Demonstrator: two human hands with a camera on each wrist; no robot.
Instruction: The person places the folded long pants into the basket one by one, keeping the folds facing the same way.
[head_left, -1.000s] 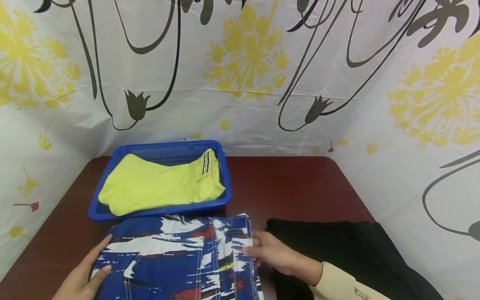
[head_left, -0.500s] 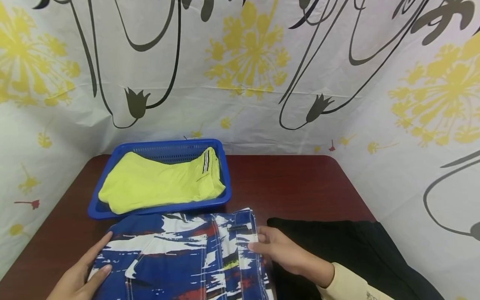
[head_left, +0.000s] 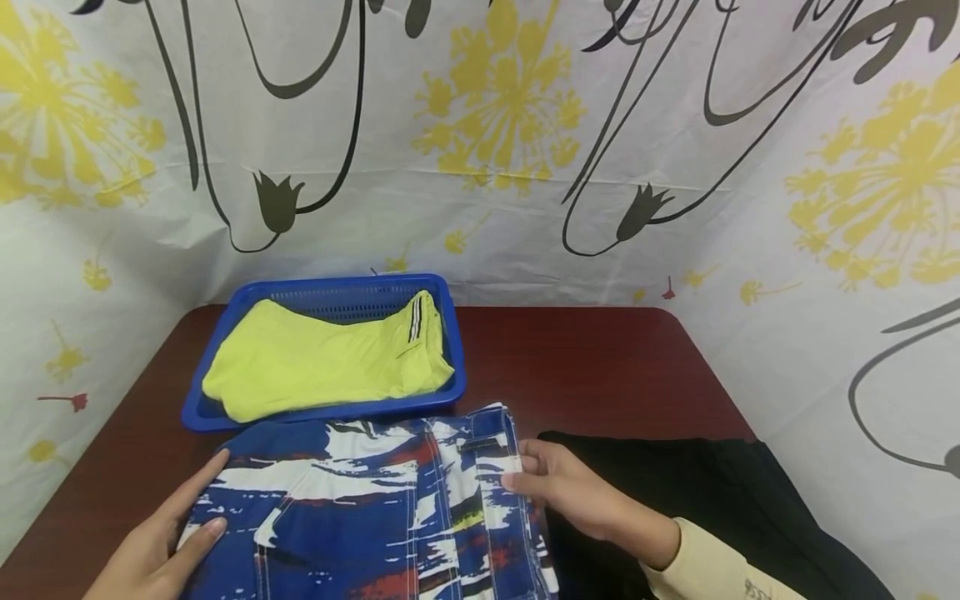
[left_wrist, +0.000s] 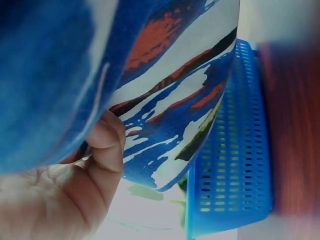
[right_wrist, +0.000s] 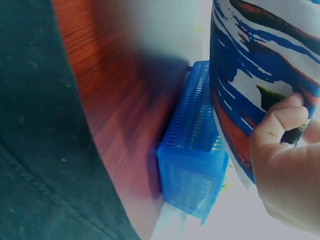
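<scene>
We pinched the folded blue, white and red patterned shorts [head_left: 375,517] at both side edges, left hand [head_left: 161,542] and right hand [head_left: 570,496], near the bench's [head_left: 600,375] front edge, long axis left-right, the blue plastic basket [head_left: 450,333] just behind.

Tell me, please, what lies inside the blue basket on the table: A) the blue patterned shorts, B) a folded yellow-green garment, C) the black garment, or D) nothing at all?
B: the blue basket holds a folded yellow-green garment, while the other clothes lie on the table in front of it.
</scene>
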